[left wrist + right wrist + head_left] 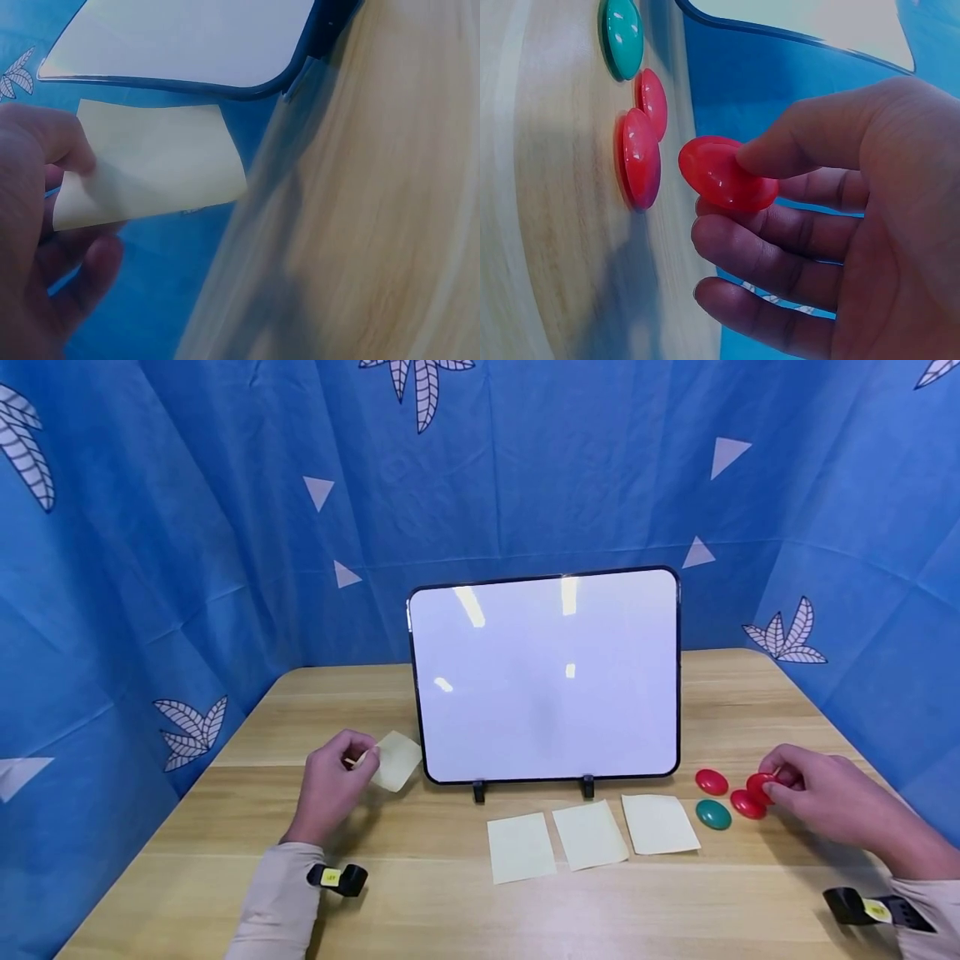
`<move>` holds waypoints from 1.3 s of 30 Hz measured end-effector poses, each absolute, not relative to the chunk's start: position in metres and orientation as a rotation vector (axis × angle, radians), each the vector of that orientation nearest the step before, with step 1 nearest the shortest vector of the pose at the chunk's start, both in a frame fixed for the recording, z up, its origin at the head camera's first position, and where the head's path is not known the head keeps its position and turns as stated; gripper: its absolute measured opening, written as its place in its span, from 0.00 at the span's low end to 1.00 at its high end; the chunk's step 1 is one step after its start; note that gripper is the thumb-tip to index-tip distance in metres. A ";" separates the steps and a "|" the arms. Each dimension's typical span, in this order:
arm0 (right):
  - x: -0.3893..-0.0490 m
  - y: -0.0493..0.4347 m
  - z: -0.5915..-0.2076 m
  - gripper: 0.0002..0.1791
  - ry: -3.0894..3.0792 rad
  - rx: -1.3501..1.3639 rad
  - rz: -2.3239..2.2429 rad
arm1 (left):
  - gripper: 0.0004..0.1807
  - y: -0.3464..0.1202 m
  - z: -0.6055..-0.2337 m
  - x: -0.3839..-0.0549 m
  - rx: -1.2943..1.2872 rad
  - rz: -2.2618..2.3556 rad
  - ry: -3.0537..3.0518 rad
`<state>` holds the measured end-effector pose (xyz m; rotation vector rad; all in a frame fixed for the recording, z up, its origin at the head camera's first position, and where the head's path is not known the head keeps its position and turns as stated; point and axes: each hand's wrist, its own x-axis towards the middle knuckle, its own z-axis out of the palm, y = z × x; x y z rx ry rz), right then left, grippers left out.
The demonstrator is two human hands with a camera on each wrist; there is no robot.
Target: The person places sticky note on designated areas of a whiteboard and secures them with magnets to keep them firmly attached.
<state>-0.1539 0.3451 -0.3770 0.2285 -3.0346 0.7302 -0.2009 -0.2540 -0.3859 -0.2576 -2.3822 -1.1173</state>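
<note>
Between thumb and fingers my left hand [333,785] pinches a pale yellow sticky note [157,161], raised off the table beside the whiteboard's lower left corner. My right hand [832,793] pinches a glossy red round magnet [727,172] by its edge, above the table at the right. Close to that hand, two more red magnets [642,159] and a green magnet [624,37] lie on the wood. The whiteboard [547,693] stands upright with a black frame. Three pale yellow notes [521,847] lie in a row in front of it.
Small black feet [588,787] hold up the whiteboard at its lower edge. The light wooden table [420,910] reaches back to a blue curtain [225,510] with white leaf and triangle prints, which hangs behind and at both sides.
</note>
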 end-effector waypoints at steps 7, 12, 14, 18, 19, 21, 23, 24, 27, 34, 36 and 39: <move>-0.154 0.344 -0.375 0.10 -3.013 0.195 0.730 | 0.02 -0.251 -0.384 -0.199 -0.185 -1.195 -2.375; -0.154 0.343 -0.375 0.09 -3.017 0.187 0.735 | 0.03 -0.249 -0.383 -0.200 -0.113 -1.255 -2.353; -0.154 0.343 -0.375 0.09 -3.016 0.189 0.735 | 0.05 -0.248 -0.383 -0.200 -0.089 -1.284 -2.348; -0.154 0.343 -0.375 0.09 -3.007 0.193 0.736 | 0.07 -0.248 -0.382 -0.200 -0.047 -1.382 -2.320; -0.154 0.343 -0.375 0.09 -3.004 0.194 0.735 | 0.08 -0.248 -0.382 -0.200 -0.040 -1.414 -2.310; -0.154 0.343 -0.375 0.09 -3.000 0.203 0.739 | 0.10 -0.248 -0.381 -0.201 -0.027 -1.475 -2.292; -0.154 0.343 -0.375 0.10 -3.000 0.208 0.741 | 0.11 -0.249 -0.381 -0.201 -0.014 -1.509 -2.285; -0.154 0.343 -0.375 0.10 -3.001 0.208 0.740 | 0.11 -0.249 -0.381 -0.201 -0.007 -1.525 -2.280; -0.154 0.342 -0.375 0.09 -3.006 0.200 0.742 | 0.10 -0.249 -0.380 -0.201 0.015 -1.557 -2.270; -0.155 0.341 -0.376 0.09 -2.997 0.188 0.741 | 0.09 -0.249 -0.379 -0.201 0.027 -1.667 -2.188; -0.154 0.341 -0.375 0.09 -2.984 0.194 0.735 | 0.09 -0.249 -0.379 -0.201 0.030 -1.678 -2.163; -0.155 0.340 -0.375 0.11 -2.962 0.206 0.739 | 0.08 -0.248 -0.378 -0.200 0.043 -1.681 -2.129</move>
